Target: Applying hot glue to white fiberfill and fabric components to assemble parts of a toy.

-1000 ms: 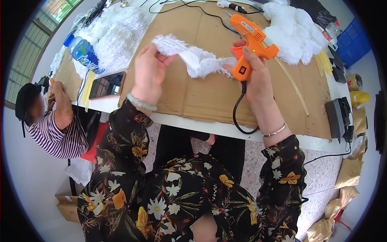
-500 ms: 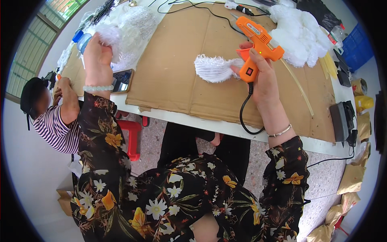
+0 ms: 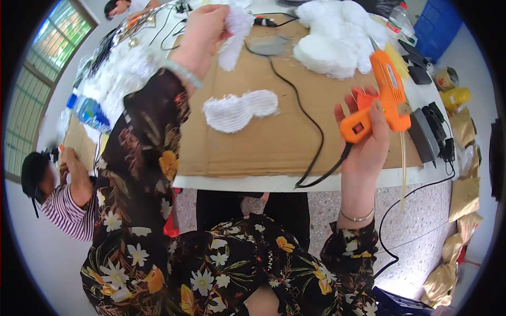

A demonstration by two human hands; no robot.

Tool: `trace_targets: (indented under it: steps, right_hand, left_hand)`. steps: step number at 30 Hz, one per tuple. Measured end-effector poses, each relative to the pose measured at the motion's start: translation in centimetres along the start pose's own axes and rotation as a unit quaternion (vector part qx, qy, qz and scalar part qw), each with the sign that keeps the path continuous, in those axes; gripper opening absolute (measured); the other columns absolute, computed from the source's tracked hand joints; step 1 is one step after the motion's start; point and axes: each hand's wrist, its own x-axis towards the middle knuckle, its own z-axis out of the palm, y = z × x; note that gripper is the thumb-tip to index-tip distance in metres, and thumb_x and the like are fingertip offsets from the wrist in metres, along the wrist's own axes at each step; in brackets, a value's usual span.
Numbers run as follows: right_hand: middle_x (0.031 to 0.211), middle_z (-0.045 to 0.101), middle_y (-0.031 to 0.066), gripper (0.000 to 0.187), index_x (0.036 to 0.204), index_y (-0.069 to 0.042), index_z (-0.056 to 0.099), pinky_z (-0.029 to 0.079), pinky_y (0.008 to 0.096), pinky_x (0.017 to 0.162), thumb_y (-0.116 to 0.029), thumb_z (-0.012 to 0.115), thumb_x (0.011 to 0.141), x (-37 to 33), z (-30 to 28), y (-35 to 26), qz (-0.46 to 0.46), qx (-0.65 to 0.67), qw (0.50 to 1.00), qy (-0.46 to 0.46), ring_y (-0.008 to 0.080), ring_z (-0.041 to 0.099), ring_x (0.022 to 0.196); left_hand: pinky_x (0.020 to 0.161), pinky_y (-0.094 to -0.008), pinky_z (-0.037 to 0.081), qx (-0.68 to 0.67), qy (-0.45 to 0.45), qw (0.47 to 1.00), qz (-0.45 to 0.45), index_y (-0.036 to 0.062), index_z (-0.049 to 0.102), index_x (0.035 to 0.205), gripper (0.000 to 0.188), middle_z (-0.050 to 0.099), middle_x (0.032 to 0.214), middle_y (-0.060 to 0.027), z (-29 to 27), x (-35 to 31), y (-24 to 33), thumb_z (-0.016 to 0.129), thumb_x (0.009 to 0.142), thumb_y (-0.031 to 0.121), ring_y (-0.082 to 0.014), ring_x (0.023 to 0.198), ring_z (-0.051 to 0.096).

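Observation:
My right hand is closed around the grip of an orange hot glue gun, its nozzle pointing up and away. A translucent glue stick hangs from the gun's rear, and its black cord runs across the cardboard. At the far side, my left hand pinches a fuzzy white strip of fabric that dangles past the fingers. Between the hands, a ribbed white knit piece, narrowed in its middle, lies flat on the cardboard; neither hand touches it.
A heap of white fluffy material sits at the far right, with a clear bottle behind it. More white material and a blue-capped bottle are at left. Black adapters line the right edge. Two other people work at left.
My left hand has carried the white strip from the left pile to the far middle. The glue gun has moved right, away from the knit piece. The view has shifted too.

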Motion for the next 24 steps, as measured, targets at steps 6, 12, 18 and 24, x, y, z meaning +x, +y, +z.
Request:
trace_targets:
  steps: [6,12,18,24]
  right_hand:
    - [0.114,0.057,0.0118,0.038,0.124,-0.005,0.047,0.047,0.0425,0.088,-0.027,0.051,0.093,1.1,-4.2,-1.3,-0.018,0.013,0.999,0.048,0.0203,0.056,0.101]
    - [0.109,0.058,0.0139,0.040,0.123,-0.003,0.047,0.050,0.0421,0.083,-0.028,0.052,0.091,1.9,-5.3,-1.6,0.018,-0.005,0.999,0.037,0.0217,0.057,0.098]
    - [0.109,0.058,0.0144,0.043,0.125,-0.003,0.046,0.050,0.0413,0.081,-0.030,0.051,0.092,1.4,-5.7,-0.9,0.034,0.009,0.999,-0.003,0.0223,0.058,0.096]
    - [0.096,0.059,0.0114,0.043,0.126,-0.003,0.047,0.048,0.0352,0.077,-0.030,0.052,0.093,-1.5,-4.0,-1.4,0.040,0.010,0.998,-0.058,0.0174,0.057,0.081]
  left_hand:
    - [0.070,-0.0291,0.050,0.104,-0.032,0.984,0.144,0.0025,0.063,0.102,0.020,0.064,0.085,-0.0040,15.9,5.3,-1.6,0.054,0.090,0.015,-0.0140,0.072,0.061]
    - [0.065,-0.0283,0.049,0.104,-0.227,0.967,0.052,0.0014,0.065,0.101,0.036,0.067,0.088,-0.0063,22.8,2.0,-3.7,0.060,0.086,0.034,-0.0128,0.075,0.061]
    - [0.062,-0.0320,0.052,0.158,-0.209,0.965,0.022,0.0107,0.067,0.107,0.029,0.069,0.092,-0.0101,15.6,4.3,-0.8,0.054,0.091,0.032,-0.0239,0.071,0.065]
    - [0.075,-0.0261,0.049,0.353,-0.254,0.897,0.083,0.0010,0.062,0.107,0.026,0.067,0.088,-0.0044,2.0,-5.7,1.1,0.057,0.090,0.021,-0.0110,0.083,0.062]
